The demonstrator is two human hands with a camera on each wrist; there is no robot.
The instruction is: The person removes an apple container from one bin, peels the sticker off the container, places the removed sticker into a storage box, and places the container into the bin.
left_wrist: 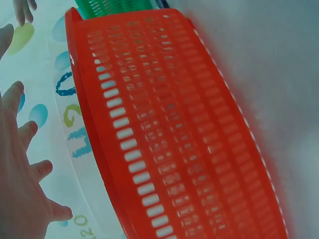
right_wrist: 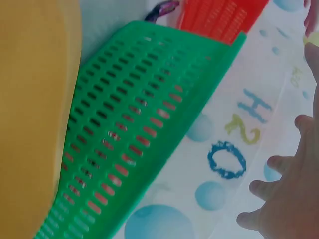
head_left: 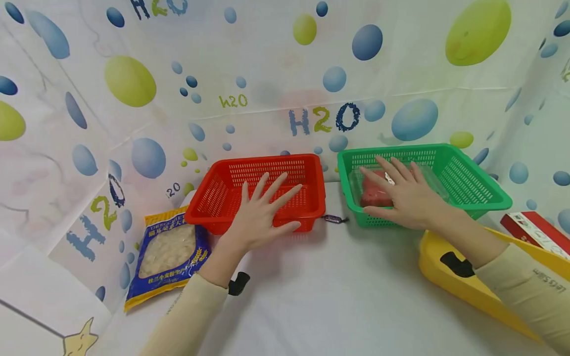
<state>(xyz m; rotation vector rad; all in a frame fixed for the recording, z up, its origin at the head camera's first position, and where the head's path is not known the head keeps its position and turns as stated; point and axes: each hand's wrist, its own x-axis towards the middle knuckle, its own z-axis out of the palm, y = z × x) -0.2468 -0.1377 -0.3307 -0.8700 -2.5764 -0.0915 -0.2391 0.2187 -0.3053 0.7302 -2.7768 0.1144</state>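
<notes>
At lower left a blue snack bag (head_left: 168, 252) is seen. At centre, the left hand (head_left: 260, 215) is spread flat, gripping nothing, over the red basket (head_left: 260, 190). Right of centre, the right hand (head_left: 403, 195) is spread, empty, above a red packet (head_left: 371, 193) inside the green basket (head_left: 463, 178).

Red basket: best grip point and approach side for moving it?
Take the red basket by its flat outer rim, probably the near long edge, coming from above on the person's side. The rim juts out like a lip, the slotted walls slope inward, and the left hand already hovers open over that edge.
</notes>
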